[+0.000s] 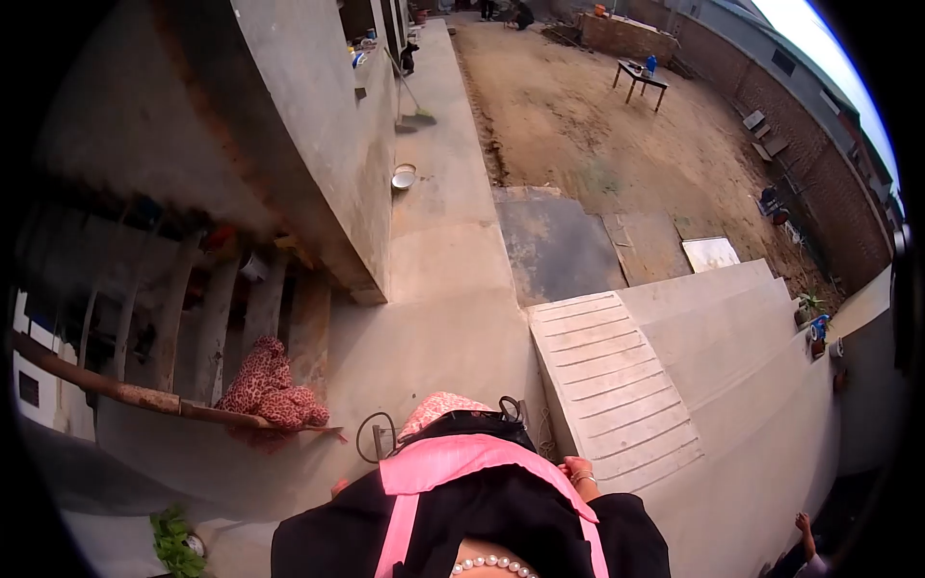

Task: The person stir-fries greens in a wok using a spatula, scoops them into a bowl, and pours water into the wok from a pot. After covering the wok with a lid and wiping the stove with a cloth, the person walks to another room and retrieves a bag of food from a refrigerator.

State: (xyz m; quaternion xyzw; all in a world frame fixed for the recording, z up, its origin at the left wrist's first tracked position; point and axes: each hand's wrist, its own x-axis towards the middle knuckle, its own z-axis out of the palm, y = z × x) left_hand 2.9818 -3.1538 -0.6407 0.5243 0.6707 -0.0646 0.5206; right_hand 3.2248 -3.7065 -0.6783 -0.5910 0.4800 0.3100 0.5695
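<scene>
My right hand (578, 470), with a bracelet at the wrist, is beside the edge of the pink apron (462, 453). Its fingers look curled; whatever they may hold is hidden. Only a small part of my left hand (339, 487) shows past the black sleeve, and its fingers cannot be made out. Ahead of the apron lies something black (472, 422), with pink patterned cloth (443, 407) beyond it. A thin dark ring (376, 438) stands to the left of these.
Pink leopard-print cloth (270, 390) hangs over a rusty rail (145, 393) at left. A ridged ramp (617, 385) and steps (713, 318) descend at right. Ahead are a metal basin (404, 176), a broom (416, 118) and a yard table (641, 75). Another person's hand (803, 521) shows at lower right.
</scene>
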